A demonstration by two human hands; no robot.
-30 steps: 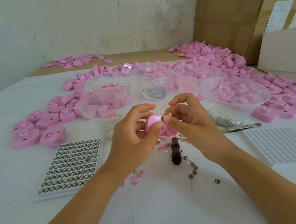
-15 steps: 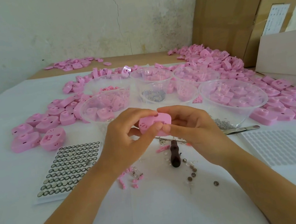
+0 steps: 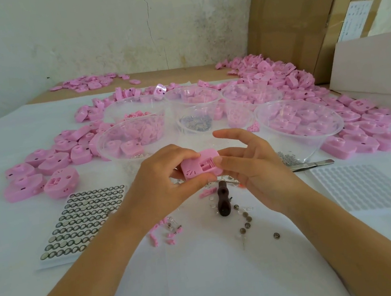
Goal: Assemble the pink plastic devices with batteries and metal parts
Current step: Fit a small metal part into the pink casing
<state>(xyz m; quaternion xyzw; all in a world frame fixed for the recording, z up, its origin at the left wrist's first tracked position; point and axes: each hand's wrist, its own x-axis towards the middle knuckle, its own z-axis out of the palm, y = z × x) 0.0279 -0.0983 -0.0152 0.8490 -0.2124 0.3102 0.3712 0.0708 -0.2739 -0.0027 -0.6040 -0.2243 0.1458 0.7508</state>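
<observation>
A pink plastic device [image 3: 199, 165] is held above the table's middle, its open underside facing me. My left hand [image 3: 166, 179] grips its left side with thumb below and fingers on top. My right hand [image 3: 248, 163] pinches its right edge with thumb and middle finger, while the index finger is lifted. Loose button batteries [image 3: 246, 220] lie under the hands beside a dark-handled screwdriver [image 3: 222, 201]. A tray of button batteries [image 3: 82, 220] sits at the left. A clear cup of small metal parts [image 3: 196, 123] stands behind the hands.
Clear bowls [image 3: 316, 129] with pink parts stand in an arc behind the hands. Heaps of pink shells [image 3: 43, 172] spread left and right. A white empty tray [image 3: 363, 187] and tweezers [image 3: 312, 164] lie at the right. Small pink bits [image 3: 166, 233] lie near my left wrist. Cardboard boxes [image 3: 297, 22] stand at back right.
Both hands have turned the pink device over so its open underside faces me. My right index finger has lifted off it.
</observation>
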